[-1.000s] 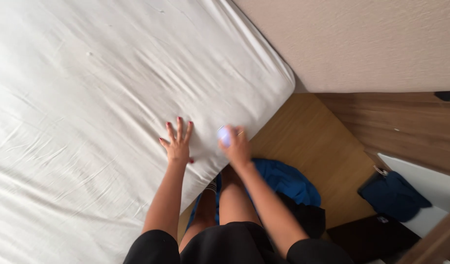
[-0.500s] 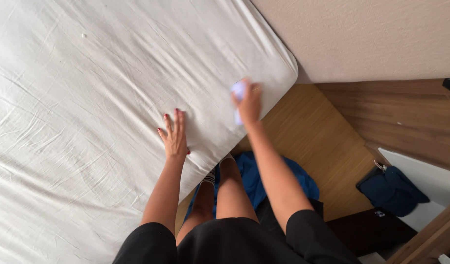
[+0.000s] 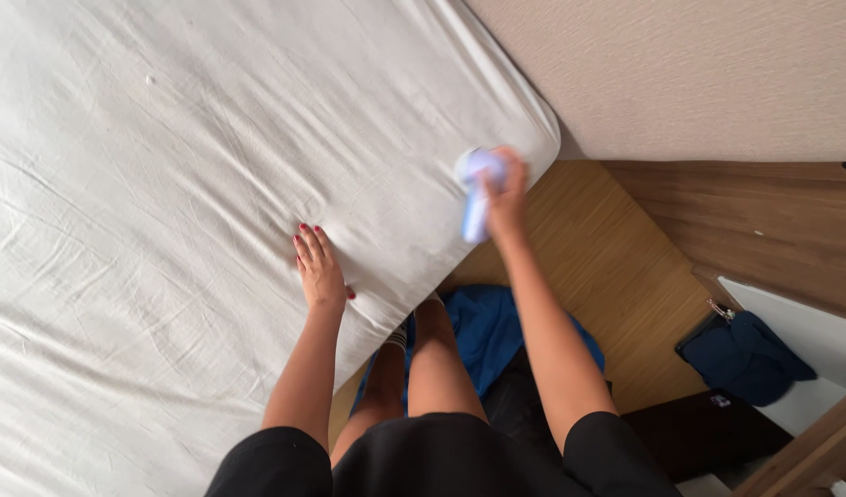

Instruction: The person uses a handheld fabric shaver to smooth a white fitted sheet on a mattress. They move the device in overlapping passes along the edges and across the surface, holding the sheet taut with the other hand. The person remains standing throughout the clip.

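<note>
Head view looks down on a bed covered by a wrinkled white sheet, its corner close to a beige wall. Left hand lies flat on the sheet near the mattress edge, fingers spread and pressing the fabric, its grip apart and holding nothing. Right hand is raised at the bed's corner with its grip clamped on a small pale blue handheld device, whose rounded head sits against the sheet while its handle points down toward the wooden floor. Below, between the person's legs and the floor, lies a bright blue cloth, and a dark navy bag rests well apart at the right.
</note>
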